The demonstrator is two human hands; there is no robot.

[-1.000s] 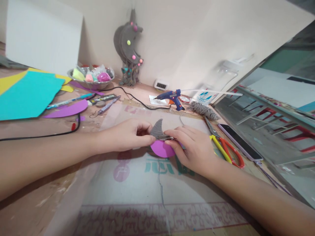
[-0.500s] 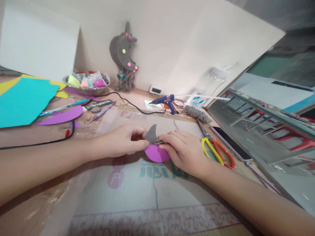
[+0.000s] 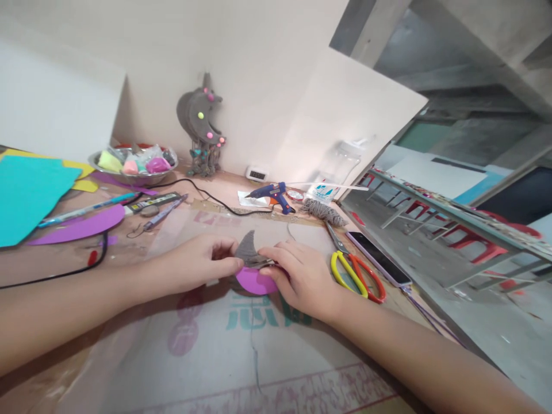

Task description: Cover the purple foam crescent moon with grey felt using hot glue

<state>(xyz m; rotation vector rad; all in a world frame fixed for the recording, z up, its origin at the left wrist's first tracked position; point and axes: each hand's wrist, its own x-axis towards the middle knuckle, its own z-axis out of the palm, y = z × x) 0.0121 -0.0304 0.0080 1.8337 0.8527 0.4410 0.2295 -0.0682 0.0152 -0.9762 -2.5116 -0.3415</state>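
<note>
Between my hands is a small craft piece (image 3: pixel 246 250) wrapped in grey yarn, with a pointed tip standing up. A rounded piece of purple paper (image 3: pixel 257 282) sticks out below it. My left hand (image 3: pixel 211 257) pinches the left side of the wrapped piece between thumb and fingers. On the other side, my right hand (image 3: pixel 302 273) grips its right end, thumb below and fingers above. A thin grey strand (image 3: pixel 254 356) trails down the printed plastic sheet (image 3: pixel 207 351) under my hands.
Scissors (image 3: pixel 356 276) and a phone (image 3: pixel 379 259) lie at right. Behind are a blue glue gun (image 3: pixel 271 194), grey yarn (image 3: pixel 323 212) and a clear bottle (image 3: pixel 332 172). Turquoise paper (image 3: pixel 34 195), a bowl (image 3: pixel 133 172) and a black cable (image 3: pixel 106 247) are left. A moon ornament (image 3: pixel 198 118) leans at the back.
The view has shifted, so everything sits further left and slightly lower. My hands keep the same grip on the yarn-wrapped piece.
</note>
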